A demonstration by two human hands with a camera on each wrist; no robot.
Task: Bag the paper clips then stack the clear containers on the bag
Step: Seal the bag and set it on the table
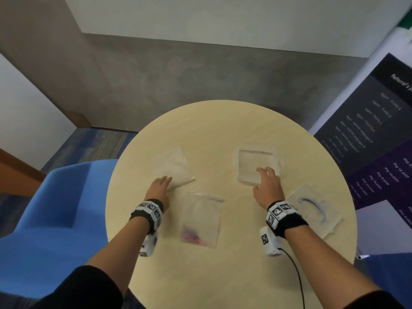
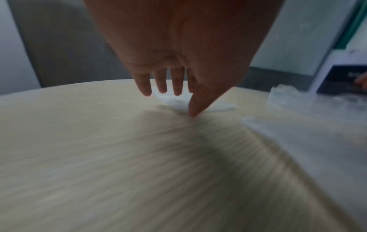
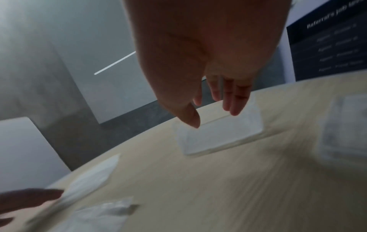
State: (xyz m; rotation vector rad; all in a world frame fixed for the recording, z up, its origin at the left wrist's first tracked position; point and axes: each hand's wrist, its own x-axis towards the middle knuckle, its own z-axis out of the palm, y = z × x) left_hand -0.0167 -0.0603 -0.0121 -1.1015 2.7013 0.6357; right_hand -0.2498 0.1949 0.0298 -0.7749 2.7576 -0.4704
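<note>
A clear zip bag (image 1: 201, 221) lies flat on the round table (image 1: 223, 126), with pink paper clips (image 1: 191, 236) at its near end. A clear square container (image 1: 256, 166) sits at the right middle, and my right hand (image 1: 266, 181) spreads straight fingers over its near right corner. In the right wrist view that hand (image 3: 214, 116) hovers just above the container (image 3: 222, 136); whether it touches is unclear. My left hand (image 1: 161, 186) reaches with straight fingers to the near corner of a whitish bag (image 1: 176, 168). In the left wrist view the thumb of that hand (image 2: 178, 103) points down beside the whitish bag (image 2: 222, 107).
A second clear container (image 1: 312, 210) holding a grey-blue ring sits near the table's right edge. A blue chair (image 1: 55, 208) stands at the left. A dark printed banner (image 1: 379, 130) stands at the right. A black cable (image 1: 296, 275) trails from my right wrist.
</note>
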